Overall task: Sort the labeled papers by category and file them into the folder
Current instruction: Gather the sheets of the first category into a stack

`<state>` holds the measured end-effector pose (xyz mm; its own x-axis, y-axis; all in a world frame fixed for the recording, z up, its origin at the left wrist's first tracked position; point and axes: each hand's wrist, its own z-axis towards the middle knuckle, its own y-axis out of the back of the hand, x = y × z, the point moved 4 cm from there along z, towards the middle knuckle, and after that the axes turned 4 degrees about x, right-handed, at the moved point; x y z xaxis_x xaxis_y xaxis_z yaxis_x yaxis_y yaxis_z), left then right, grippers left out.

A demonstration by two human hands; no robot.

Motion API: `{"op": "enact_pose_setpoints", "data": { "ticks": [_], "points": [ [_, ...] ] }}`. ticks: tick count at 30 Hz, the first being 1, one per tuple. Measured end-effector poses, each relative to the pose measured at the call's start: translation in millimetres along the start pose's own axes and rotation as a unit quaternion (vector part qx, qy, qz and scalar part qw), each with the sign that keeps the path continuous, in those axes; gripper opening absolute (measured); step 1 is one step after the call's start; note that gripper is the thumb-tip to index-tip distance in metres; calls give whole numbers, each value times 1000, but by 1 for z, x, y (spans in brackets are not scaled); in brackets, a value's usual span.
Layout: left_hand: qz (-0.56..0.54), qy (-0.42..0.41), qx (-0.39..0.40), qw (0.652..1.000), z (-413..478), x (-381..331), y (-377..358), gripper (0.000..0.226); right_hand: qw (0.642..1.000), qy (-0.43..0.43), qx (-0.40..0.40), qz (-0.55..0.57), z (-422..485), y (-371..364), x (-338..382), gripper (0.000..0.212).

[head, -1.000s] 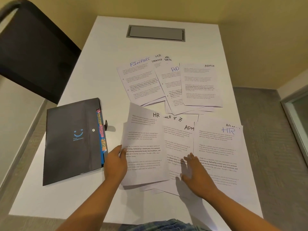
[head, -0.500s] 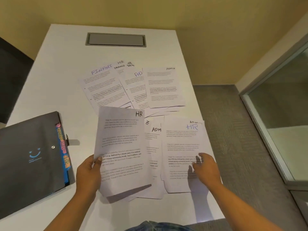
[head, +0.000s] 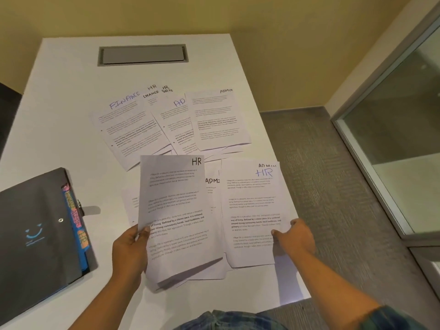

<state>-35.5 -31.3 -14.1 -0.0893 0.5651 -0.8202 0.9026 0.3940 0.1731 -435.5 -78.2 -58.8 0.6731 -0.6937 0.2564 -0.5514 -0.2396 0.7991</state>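
While the left hand (head: 129, 252) pinches the black-lettered HR sheet (head: 176, 210) above the near pile (head: 212, 198), the right hand (head: 296, 236) touches the blue-lettered HR sheet (head: 252, 206) at 3 o'clock, grip unclear. Folder (head: 35, 234): 9 o'clock, flat. Fanned papers (head: 214, 120): 12 o'clock.
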Motion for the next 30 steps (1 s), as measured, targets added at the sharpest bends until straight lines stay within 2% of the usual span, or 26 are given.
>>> {"op": "enact_pose_setpoints", "data": {
  "ticks": [6,10,13,17,21,23,26,30],
  "points": [
    [-1,4,-1,1000,-1,1,1,18,1000,-20,13,4,5,2,3,65],
    [-3,3,-9,1000,-4,1,7,18,999,17,15,34,0,1,10,26],
    [-5,-4,-19,1000,-5,-1,14,16,996,54,7,75,-5,3,14,10],
    [-6,-4,-35,999,-2,1,24,19,987,112,-15,113,-19,14,24,20],
    [-13,2,-44,999,2,3,36,17,969,149,-25,196,-36,22,35,18],
    [-15,3,-45,999,2,3,40,17,948,159,-10,276,-47,24,42,11],
    [-22,5,-44,999,0,1,44,15,910,192,19,368,-67,28,58,17],
    [-31,8,-40,999,-3,-2,45,12,903,237,82,350,-86,18,78,20]
  ]
}}
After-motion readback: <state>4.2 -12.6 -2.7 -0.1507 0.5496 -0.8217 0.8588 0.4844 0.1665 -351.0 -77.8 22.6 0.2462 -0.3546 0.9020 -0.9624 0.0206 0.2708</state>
